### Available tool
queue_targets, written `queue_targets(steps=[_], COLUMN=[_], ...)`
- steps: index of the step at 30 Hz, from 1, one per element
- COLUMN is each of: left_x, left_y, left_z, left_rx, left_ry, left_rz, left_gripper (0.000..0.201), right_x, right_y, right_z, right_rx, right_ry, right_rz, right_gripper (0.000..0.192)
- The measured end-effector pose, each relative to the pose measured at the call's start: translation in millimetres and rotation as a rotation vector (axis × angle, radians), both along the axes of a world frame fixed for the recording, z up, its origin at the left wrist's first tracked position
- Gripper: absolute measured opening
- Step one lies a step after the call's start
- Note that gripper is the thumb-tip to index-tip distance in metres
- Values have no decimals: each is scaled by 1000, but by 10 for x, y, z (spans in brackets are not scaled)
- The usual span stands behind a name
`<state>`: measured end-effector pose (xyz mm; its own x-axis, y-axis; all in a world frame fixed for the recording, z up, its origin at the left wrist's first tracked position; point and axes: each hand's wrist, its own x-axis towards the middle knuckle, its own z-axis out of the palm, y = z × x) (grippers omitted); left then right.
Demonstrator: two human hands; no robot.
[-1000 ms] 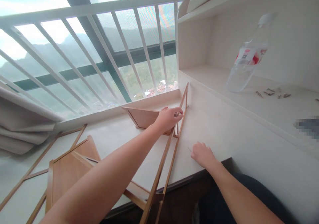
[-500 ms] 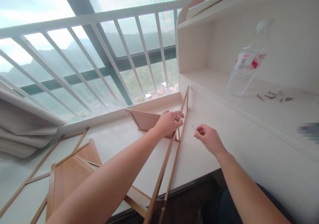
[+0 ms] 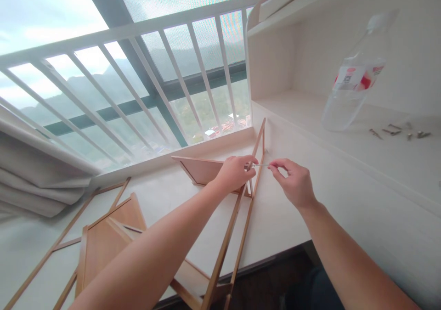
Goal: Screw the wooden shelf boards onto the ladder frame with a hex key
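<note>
Right hand [image 3: 294, 183]: right of centre, thumb and finger pinched together on a thin metal rod [image 3: 263, 165].
Left hand [image 3: 236, 172]: at centre, curled around a wooden frame [image 3: 225, 237]; I can't tell what else it holds.
Rod: reaches the left fingertips; best kept straight, pressed gently, the frame braced firmly.
Shelf [image 3: 303, 105]: upper right, loose screws [image 3: 423, 135] near a bottle [image 3: 356, 89].

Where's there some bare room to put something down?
The ledge is bare right of the frame, between the right hand and its front edge. The shelf is bare between the screws and its front edge. It's crowded at left, around the panel, and mid-ledge, around the left hand and rod.
</note>
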<state>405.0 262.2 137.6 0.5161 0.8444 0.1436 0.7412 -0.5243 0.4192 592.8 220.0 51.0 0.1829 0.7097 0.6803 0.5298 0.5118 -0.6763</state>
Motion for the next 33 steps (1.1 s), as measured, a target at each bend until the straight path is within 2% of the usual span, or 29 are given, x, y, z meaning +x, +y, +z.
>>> queue_targets(steps=[6, 15, 21, 24, 26, 28, 30, 33], left_x=[4, 0, -4, -7, -10, -12, -11, -5], left_y=[-6, -5, 7, 14, 18, 22, 25, 25], left_z=[6, -9, -28, -34, -38, -42, -44, -45], left_rx=[-3, -6, 11, 14, 14, 14, 16, 15], left_ry=[-14, -14, -13, -21, -29, -32, -27, -14], left_rz=[0, 7, 2, -6, -11, -18, -17, 0], left_gripper=[27, 25, 25, 24, 24, 24, 24, 26], right_x=[0, 16, 19, 18, -2, -47, -112, -209], right_y=[90, 72, 86, 81, 73, 67, 67, 82], right_z=[-18, -28, 25, 32, 31, 35, 44, 60], right_rx=[93, 116, 227, 234, 171, 29, -148, -388], right_ry=[-123, -153, -186, -151, -85, 63, 319, 787], right_rz=[-29, 20, 53, 82, 93, 119, 191, 383], right_gripper=[15, 16, 16, 17, 15, 11, 10, 11])
